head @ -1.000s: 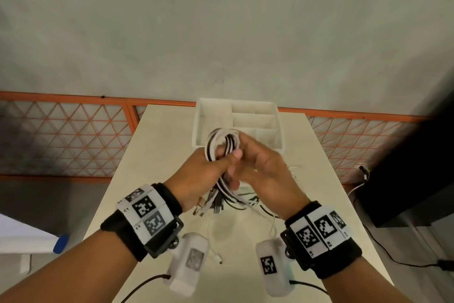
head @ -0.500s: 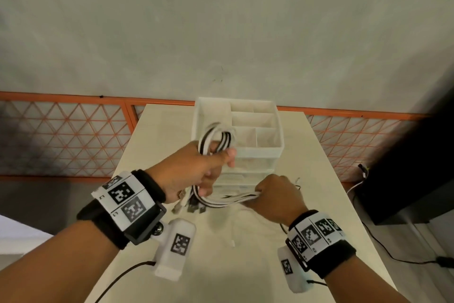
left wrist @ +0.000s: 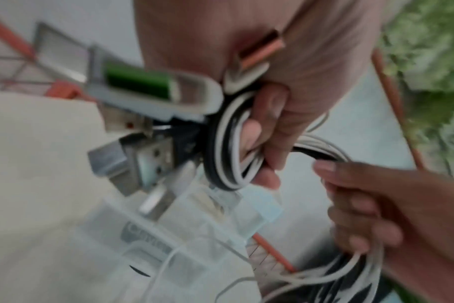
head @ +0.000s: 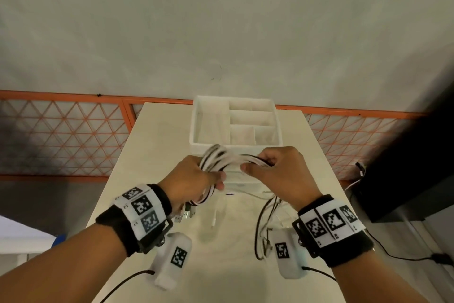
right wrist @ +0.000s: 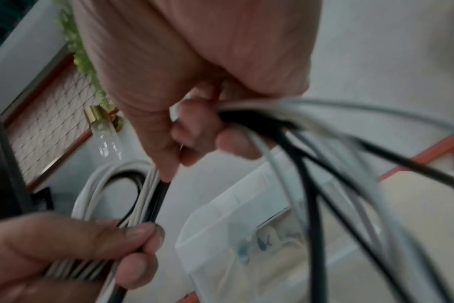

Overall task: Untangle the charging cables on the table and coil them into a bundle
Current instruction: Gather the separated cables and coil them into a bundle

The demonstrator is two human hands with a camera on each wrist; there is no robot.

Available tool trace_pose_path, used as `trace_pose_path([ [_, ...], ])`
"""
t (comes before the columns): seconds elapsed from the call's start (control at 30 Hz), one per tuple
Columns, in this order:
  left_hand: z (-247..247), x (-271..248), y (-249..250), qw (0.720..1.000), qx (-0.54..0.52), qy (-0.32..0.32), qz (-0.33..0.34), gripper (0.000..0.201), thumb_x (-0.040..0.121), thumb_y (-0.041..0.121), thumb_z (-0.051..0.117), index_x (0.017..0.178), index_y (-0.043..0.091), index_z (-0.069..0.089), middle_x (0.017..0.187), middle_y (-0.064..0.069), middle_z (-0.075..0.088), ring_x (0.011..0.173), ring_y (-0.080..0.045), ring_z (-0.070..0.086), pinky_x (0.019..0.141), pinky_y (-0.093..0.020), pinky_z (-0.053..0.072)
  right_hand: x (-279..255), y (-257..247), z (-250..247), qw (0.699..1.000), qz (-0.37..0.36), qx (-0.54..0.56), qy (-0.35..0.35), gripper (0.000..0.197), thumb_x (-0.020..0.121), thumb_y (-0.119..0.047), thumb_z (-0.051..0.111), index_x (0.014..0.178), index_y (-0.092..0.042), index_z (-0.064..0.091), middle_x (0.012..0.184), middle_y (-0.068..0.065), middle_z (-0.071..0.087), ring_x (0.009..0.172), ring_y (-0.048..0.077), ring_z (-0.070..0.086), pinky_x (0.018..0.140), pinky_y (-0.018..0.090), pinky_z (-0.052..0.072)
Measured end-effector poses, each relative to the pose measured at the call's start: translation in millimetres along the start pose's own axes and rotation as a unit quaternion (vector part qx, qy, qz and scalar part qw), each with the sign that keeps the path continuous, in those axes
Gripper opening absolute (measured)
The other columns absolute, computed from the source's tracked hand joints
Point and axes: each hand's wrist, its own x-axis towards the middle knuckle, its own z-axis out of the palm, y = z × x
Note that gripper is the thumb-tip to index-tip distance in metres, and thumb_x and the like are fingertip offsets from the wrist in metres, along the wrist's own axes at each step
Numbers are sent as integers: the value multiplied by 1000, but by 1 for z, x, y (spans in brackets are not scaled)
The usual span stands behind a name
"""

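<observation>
Just in front of the white box, above the table, the left hand grips the looped cables (black and white, plugs dangling below). The right hand pinches the same strands beside it, loose ends trailing down.

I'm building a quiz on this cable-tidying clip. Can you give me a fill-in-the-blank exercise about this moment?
1. The left hand grips the coiled cables, which are white and ____.
2. The USB plugs hang ____ the left hand.
3. The right hand pinches the strands in front of the white ____.
4. Loose cable ends trail down onto the ____.

Missing words: black; below; organizer; table
</observation>
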Motion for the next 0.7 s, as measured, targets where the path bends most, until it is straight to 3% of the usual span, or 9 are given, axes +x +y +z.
trace_pose_path([
  [0.07,-8,4,-4,996,-81,42,-14,23,89,16,69,88,-7,72,75,-19,69,39,-16,36,41,-21,35,-1,1,-7,996,26,72,-48,36,84,-40,78,74,-6,72,53,-4,55,48,10,51,51,22,43],
  [0.13,-11,5,-7,989,-139,50,-21,28,90,18,69,94,-10,70,76,-15,65,40,-15,33,40,-22,34,-3,2,-8,991,20,104,-76,37,92,-37,69,83,-1,73,54,-2,53,50,13,51,56,25,46],
  [0.2,-8,1,-4,987,-157,24,-27,35,91,33,67,91,-2,69,75,-9,62,40,-12,33,40,-22,33,-7,1,-1,989,-14,138,-60,35,97,-31,64,86,2,71,56,0,48,52,12,47,58,28,46],
  [0.3,4,-6,2,987,-159,-16,-30,67,75,65,60,96,2,66,73,-5,60,45,-12,37,44,-23,37,-13,-6,20,984,-66,167,-21,22,98,-26,62,102,-11,78,56,-13,50,56,2,47,60,18,45],
  [0.37,12,-8,5,985,-165,-39,-9,83,65,74,59,97,-2,66,74,-8,59,50,-13,41,48,-23,38,-21,-12,36,979,-120,162,-7,21,99,-14,61,111,-5,75,59,-23,57,57,-5,54,61,8,42],
  [0.47,18,-10,14,981,-187,-52,-7,52,70,60,74,70,8,70,57,-6,57,51,-15,47,52,-24,38,-36,-13,59,968,-237,76,-9,16,94,4,55,91,-2,69,84,-6,62,72,0,57,66,12,45],
  [0.53,20,-10,15,977,-207,-33,-25,33,81,39,76,69,9,69,48,-3,53,47,-16,46,51,-25,38,-40,-8,69,962,-270,30,-25,14,94,3,54,96,-2,66,101,6,58,86,12,58,74,18,50],
  [0.63,17,-7,9,971,-235,-5,-44,33,77,34,77,89,3,76,79,-16,71,69,-26,67,69,-34,52,-38,-4,64,961,-268,52,-42,20,95,-4,54,106,0,70,108,7,57,95,16,59,80,23,52],
  [0.7,12,-6,9,973,-227,-4,-50,34,71,32,75,90,4,77,88,-18,71,78,-30,67,75,-39,51,-35,-4,52,968,-232,91,-7,24,91,-3,53,104,-3,74,105,4,63,90,10,64,77,20,52],
])
